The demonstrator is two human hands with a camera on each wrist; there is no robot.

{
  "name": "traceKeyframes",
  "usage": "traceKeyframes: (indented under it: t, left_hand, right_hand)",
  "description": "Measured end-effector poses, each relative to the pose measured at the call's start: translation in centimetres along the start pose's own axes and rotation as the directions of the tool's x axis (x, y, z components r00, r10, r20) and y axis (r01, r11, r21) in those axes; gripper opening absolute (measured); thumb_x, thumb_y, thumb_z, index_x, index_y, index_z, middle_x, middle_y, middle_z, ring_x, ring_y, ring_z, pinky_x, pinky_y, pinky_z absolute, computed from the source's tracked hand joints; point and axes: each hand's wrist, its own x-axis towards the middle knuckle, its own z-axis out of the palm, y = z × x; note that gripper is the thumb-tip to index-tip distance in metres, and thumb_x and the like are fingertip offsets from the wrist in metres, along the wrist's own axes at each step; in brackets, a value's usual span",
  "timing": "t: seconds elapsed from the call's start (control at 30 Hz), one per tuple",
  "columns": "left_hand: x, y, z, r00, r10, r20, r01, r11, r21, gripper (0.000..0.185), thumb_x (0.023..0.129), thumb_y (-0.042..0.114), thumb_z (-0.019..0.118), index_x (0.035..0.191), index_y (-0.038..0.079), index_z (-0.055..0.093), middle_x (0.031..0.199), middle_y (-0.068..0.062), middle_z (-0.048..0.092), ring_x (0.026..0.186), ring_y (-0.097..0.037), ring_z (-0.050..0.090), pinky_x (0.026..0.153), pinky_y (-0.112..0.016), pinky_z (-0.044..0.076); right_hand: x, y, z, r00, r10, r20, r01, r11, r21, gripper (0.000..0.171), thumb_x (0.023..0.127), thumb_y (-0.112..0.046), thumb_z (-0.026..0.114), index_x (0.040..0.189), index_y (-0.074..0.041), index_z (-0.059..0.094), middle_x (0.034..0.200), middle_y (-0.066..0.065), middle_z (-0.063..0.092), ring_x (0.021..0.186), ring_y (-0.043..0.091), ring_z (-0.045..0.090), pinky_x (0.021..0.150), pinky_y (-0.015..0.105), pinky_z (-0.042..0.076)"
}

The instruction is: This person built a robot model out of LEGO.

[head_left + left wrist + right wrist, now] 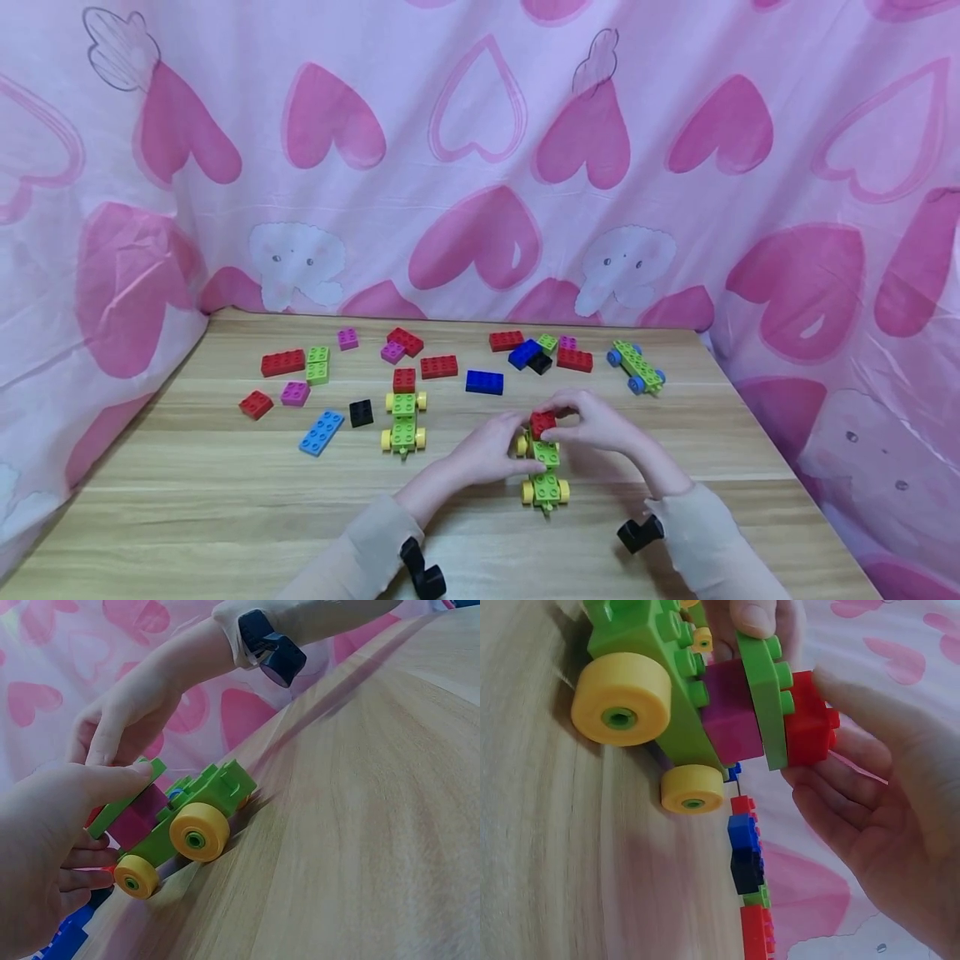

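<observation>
A toy car base, green with yellow wheels, stands on the table between both hands. On its far end sits a magenta brick. A thin green brick lies over the magenta one, and a red brick tops the stack. My left hand holds the stack from the left, its thumb on the thin green brick. From the right, my right hand pinches the red brick between thumb and fingers. The left hand partly hides the stack in the head view.
Left of the hands stands another yellow-wheeled car base, a red brick at its far end. A blue-wheeled base is at the back right. Loose bricks lie behind, including a blue brick and a black brick.
</observation>
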Motion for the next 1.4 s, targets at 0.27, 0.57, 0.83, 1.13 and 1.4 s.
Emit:
traceKeyframes:
  t: [0.27, 0.57, 0.83, 1.13, 1.4]
  left_hand:
    - [-0.02, 0.0, 0.12, 1.0, -0.001, -0.001, 0.001, 1.0, -0.024, 0.077, 0.082, 0.056, 0.072, 0.141, 0.013, 0.05, 0.131, -0.004, 0.06, 0.121, -0.02, 0.056, 0.102, -0.041, 0.048]
    - [-0.06, 0.22, -0.08, 0.999, -0.031, 0.02, 0.032, 0.998, -0.054, 0.079, 0.083, 0.056, 0.071, 0.144, 0.014, 0.047, 0.141, -0.005, 0.054, 0.129, -0.023, 0.051, 0.107, -0.045, 0.044]
    - [-0.09, 0.15, 0.05, 0.999, -0.036, 0.013, 0.036, 0.999, -0.029, 0.082, 0.082, 0.057, 0.07, 0.144, 0.01, 0.046, 0.138, -0.008, 0.056, 0.127, -0.024, 0.053, 0.106, -0.046, 0.045]
    - [-0.02, 0.08, 0.05, 1.0, -0.026, 0.011, 0.026, 0.999, -0.022, 0.08, 0.082, 0.057, 0.071, 0.143, 0.011, 0.048, 0.134, -0.006, 0.059, 0.124, -0.023, 0.054, 0.104, -0.044, 0.046]
    - [0.02, 0.09, 0.02, 0.999, -0.041, 0.031, 0.043, 0.997, -0.063, 0.077, 0.083, 0.056, 0.07, 0.143, 0.013, 0.048, 0.141, -0.004, 0.054, 0.13, -0.022, 0.051, 0.108, -0.045, 0.043]
  right_hand:
    - [0.07, -0.14, -0.05, 0.999, 0.029, -0.017, -0.029, 1.0, 0.007, 0.032, 0.086, -0.026, 0.076, 0.111, -0.006, 0.071, 0.105, 0.005, 0.074, 0.096, 0.017, 0.068, 0.089, 0.041, 0.056]
    - [0.12, 0.13, 0.03, 0.997, 0.071, -0.038, -0.069, 0.996, 0.055, 0.03, 0.085, -0.024, 0.077, 0.107, -0.005, 0.073, 0.101, 0.006, 0.075, 0.093, 0.018, 0.067, 0.088, 0.049, 0.056]
    - [0.3, 0.14, 0.16, 0.996, 0.068, -0.052, -0.067, 0.998, 0.018, 0.03, 0.083, -0.027, 0.078, 0.106, -0.007, 0.075, 0.1, 0.004, 0.075, 0.091, 0.015, 0.067, 0.085, 0.042, 0.057]
    - [0.58, -0.02, 0.08, 0.995, 0.093, -0.038, -0.091, 0.995, 0.034, 0.03, 0.081, -0.025, 0.08, 0.105, -0.008, 0.073, 0.098, 0.002, 0.074, 0.091, 0.014, 0.066, 0.084, 0.03, 0.057]
    - [0.39, 0.08, 0.06, 0.994, 0.106, -0.026, -0.103, 0.992, 0.075, 0.031, 0.082, -0.026, 0.079, 0.107, -0.008, 0.073, 0.1, 0.003, 0.074, 0.092, 0.015, 0.066, 0.087, 0.039, 0.056]
